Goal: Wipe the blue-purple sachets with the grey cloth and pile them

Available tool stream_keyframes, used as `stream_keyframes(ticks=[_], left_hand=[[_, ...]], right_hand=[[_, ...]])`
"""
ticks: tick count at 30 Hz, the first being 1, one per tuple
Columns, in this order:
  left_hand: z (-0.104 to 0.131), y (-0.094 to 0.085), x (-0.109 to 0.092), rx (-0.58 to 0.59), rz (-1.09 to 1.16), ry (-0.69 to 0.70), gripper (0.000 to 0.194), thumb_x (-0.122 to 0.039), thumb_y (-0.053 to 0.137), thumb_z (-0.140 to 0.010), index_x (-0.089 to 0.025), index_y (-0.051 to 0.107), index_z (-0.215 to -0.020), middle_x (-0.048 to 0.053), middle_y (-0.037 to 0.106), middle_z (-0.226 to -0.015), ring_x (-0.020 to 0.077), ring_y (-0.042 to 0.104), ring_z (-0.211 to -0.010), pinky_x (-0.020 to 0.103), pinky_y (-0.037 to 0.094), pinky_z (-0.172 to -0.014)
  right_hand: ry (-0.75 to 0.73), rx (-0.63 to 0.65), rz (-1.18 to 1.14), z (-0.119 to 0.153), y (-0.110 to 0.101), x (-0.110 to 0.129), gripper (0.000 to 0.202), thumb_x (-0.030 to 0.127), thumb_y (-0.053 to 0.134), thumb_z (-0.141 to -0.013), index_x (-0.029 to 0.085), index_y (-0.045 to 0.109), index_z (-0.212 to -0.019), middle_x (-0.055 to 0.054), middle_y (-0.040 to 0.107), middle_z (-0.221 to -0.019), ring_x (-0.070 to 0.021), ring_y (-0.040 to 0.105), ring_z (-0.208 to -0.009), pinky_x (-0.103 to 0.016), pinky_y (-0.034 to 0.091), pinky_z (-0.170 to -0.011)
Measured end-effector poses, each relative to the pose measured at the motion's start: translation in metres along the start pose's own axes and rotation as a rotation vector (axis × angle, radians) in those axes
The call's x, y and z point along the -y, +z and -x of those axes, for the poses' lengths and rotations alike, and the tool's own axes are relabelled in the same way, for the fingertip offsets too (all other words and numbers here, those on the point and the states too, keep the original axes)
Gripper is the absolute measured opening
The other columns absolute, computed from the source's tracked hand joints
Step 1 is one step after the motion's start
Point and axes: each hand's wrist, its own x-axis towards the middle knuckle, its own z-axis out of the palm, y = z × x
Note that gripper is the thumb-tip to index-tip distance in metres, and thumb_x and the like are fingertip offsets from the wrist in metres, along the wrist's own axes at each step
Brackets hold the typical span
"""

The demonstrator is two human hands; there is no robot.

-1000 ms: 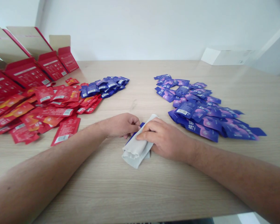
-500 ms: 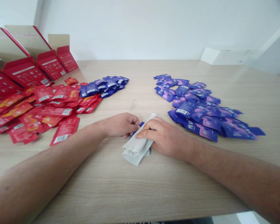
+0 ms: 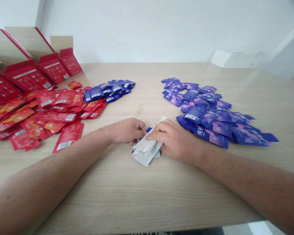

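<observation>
A folded white cloth [image 3: 147, 149] is gripped in my right hand [image 3: 173, 138], just above the middle of the table. Beneath it lies a blue sachet [image 3: 149, 129], mostly covered by the cloth, with only its edges showing. My left hand [image 3: 132, 131] is closed, thumb and fingers pinching the sachet's left edge. To the right of my right hand spreads a pile of blue-purple sachets [image 3: 205, 114]. Beyond my left hand sits a smaller heap of blue sachets [image 3: 110, 89].
Many red and orange sachets [image 3: 51, 111] lie in a heap on the left of the wooden table [image 3: 127, 195]. Behind them stand several open red boxes [image 3: 26, 76]. A white box [image 3: 237, 59] rests at the back right, against the wall.
My right hand has slid the cloth a little away from me and to the right over the sachet. The left hand stays nearly still.
</observation>
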Motion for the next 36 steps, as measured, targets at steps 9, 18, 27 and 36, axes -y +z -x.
stream_keyframes(ticks=[9, 18, 27, 36], left_hand=[[0.0001, -0.0006, 0.0003, 0.016, 0.009, 0.014, 0.017, -0.035, 0.055, -0.084, -0.019, 0.059, -0.082, -0.004, 0.057, -0.059, 0.0079, 0.050, -0.044, 0.018, 0.033, -0.038], [0.0000, -0.0006, -0.0009, 0.013, -0.008, 0.013, 0.016, -0.035, 0.055, -0.083, -0.020, 0.059, -0.081, -0.005, 0.056, -0.057, 0.0083, 0.049, -0.044, 0.019, 0.034, -0.038], [0.0007, 0.0002, -0.0021, 0.012, -0.009, 0.004, 0.014, -0.033, 0.056, -0.081, -0.019, 0.060, -0.081, -0.005, 0.057, -0.059, 0.0076, 0.050, -0.045, 0.018, 0.035, -0.040], [0.0008, -0.0002, -0.0024, 0.020, -0.023, 0.012, 0.015, -0.034, 0.056, -0.082, -0.019, 0.059, -0.080, -0.005, 0.057, -0.059, 0.0075, 0.050, -0.045, 0.018, 0.036, -0.041]], right_hand=[[0.000, 0.004, 0.005, -0.0002, -0.0005, 0.0007, 0.036, 0.006, 0.061, -0.082, 0.019, 0.067, -0.115, -0.009, 0.064, -0.105, -0.0239, 0.055, -0.103, -0.042, 0.046, -0.093], [-0.039, 0.017, -0.016, -0.0003, 0.0009, 0.0001, 0.037, 0.006, 0.062, -0.082, 0.019, 0.067, -0.116, -0.010, 0.064, -0.106, -0.0237, 0.055, -0.104, -0.042, 0.046, -0.094], [-0.054, 0.036, -0.023, -0.0005, -0.0012, 0.0024, 0.036, 0.007, 0.062, -0.082, 0.019, 0.067, -0.116, -0.010, 0.064, -0.108, -0.0237, 0.055, -0.104, -0.042, 0.046, -0.094], [-0.084, 0.047, -0.037, -0.0008, -0.0012, 0.0042, 0.037, 0.006, 0.062, -0.081, 0.019, 0.066, -0.116, -0.010, 0.064, -0.109, -0.0235, 0.055, -0.105, -0.042, 0.046, -0.094]])
